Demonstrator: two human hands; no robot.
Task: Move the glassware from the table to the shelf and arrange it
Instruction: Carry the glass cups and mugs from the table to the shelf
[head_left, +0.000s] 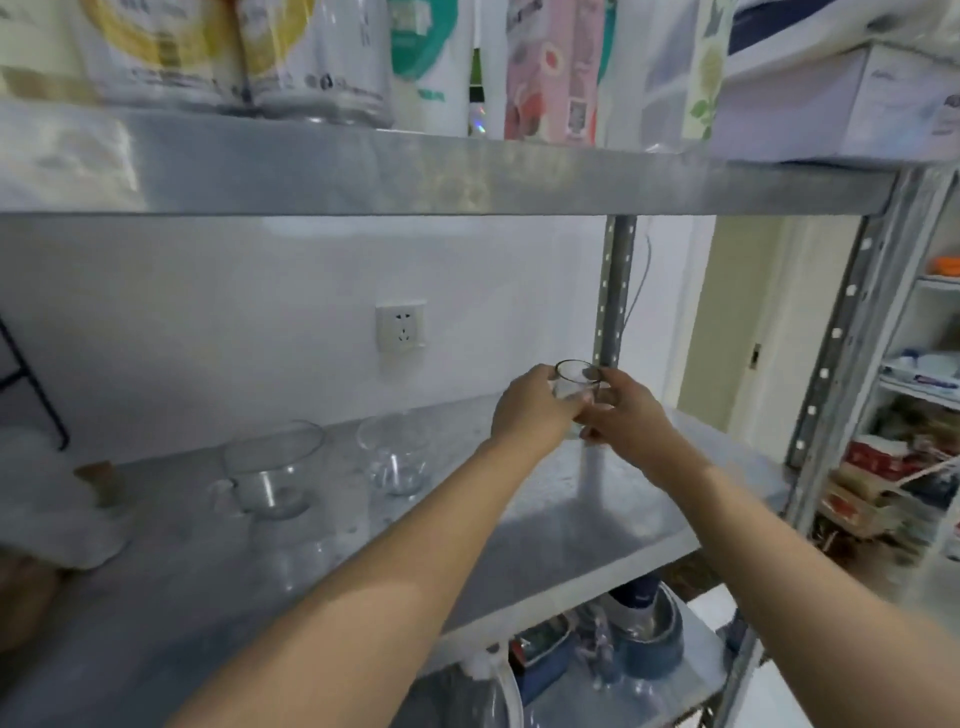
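A small clear drinking glass (575, 383) is held upright over the back right part of the metal shelf (597, 525). My left hand (535, 408) wraps its left side and my right hand (626, 410) grips its right side; both touch it. Whether its base rests on the shelf is hidden by my fingers. On the shelf to the left stand a clear glass pitcher with a handle (270, 470) and a clear glass bowl-shaped cup (395, 457). Another blurred clear glass (304, 564) sits nearer the front edge.
A perforated metal post (613, 291) rises just behind the held glass. The upper shelf (415, 176) carries packages. A wall socket (401, 330) is on the white wall. White cloth (57, 499) lies at the left. Lower shelf holds bowls and clutter (644, 639).
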